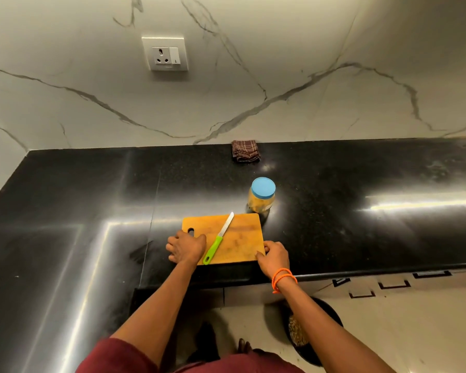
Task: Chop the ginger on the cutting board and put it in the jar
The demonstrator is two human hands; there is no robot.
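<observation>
The wooden cutting board (242, 238) lies near the counter's (334, 238) near edge, gripped by left hand (186, 247) and right hand (275, 255); a green-handled knife (218, 239) rests on it, the blue-lidded jar (262, 195) just beyond.

The black counter (334, 224) lies bare to the left and right of the cutting board (240, 235), so a hand could pass on either side. Just behind the board's far right corner stands the jar (261, 196) with its blue lid on, and a folded cloth (246, 151) sits well behind it against the wall. On the board itself the knife (218, 239) lies slanted across the left half, with the left hand (186, 247) and right hand (276, 255) holding the near corners.
</observation>
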